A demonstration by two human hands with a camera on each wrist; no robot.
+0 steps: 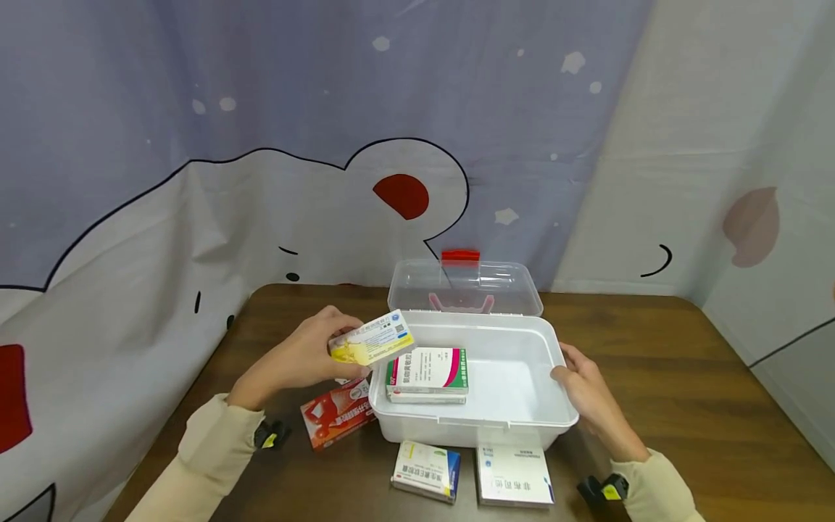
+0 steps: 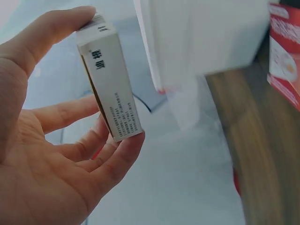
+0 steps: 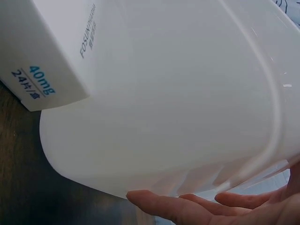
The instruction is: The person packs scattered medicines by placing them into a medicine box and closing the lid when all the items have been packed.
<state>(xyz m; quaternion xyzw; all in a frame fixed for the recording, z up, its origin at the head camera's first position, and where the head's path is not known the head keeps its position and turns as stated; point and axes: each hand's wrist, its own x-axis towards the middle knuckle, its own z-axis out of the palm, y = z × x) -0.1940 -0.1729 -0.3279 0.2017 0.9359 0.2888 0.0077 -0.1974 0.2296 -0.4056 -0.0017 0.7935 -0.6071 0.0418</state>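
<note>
My left hand (image 1: 306, 351) grips a yellow-and-white medicine box (image 1: 373, 341) above the left rim of a white plastic storage box (image 1: 515, 370). In the left wrist view, thumb and fingertips clasp opposite ends of this medicine box (image 2: 110, 82). Inside the storage box, at its left, a green, white and pink medicine box (image 1: 427, 368) lies on top of another white carton (image 1: 427, 398). My right hand (image 1: 590, 399) holds the storage box at its right side, thumb at the rim. Its fingers (image 3: 164, 206) lie along the outer wall in the right wrist view.
The clear lid (image 1: 509, 286) with a red latch (image 1: 460, 257) stands open behind. A red medicine box (image 1: 339, 413) lies left of the storage box. In front are a white-yellow-blue carton (image 1: 427, 470) and a white carton (image 1: 514, 478), on the wooden table (image 1: 652, 362).
</note>
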